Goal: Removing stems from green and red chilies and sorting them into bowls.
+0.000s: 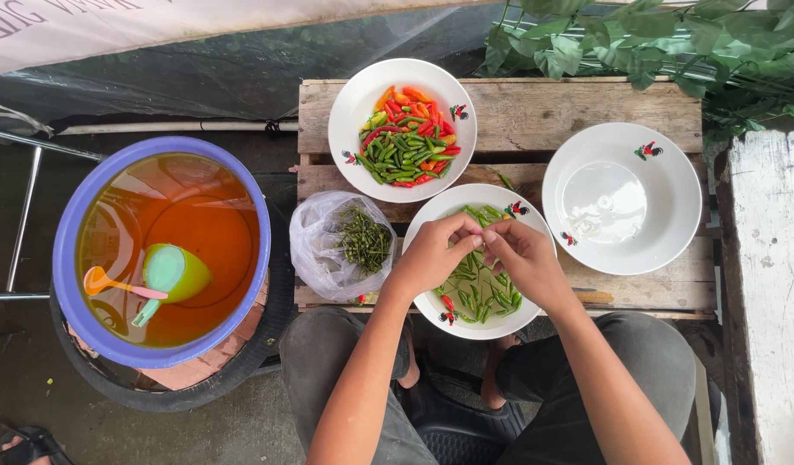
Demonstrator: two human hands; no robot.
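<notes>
Looking down, head view: both hands meet over white round ceramic bowl of green chillies point(438, 215) on slatted wooden pallet table point(535, 112).
Left hand point(433, 251): fingertips pinched together on a small green chilli point(482, 226).
Right hand point(524, 256): fingertips closed on the same chilli, probably at the stem end; detail too small to confirm.
Technique: pinch close to the cap, snap clean, keep it over the bowl.
Chilli look: slim, glossy, green; a few red ones at the near rim.
Nearby: white bowl of mixed red, orange and green chillies point(356, 103) behind; clear plastic bag of green stems point(315, 250) left; empty white ceramic plate point(673, 172) right.
</notes>
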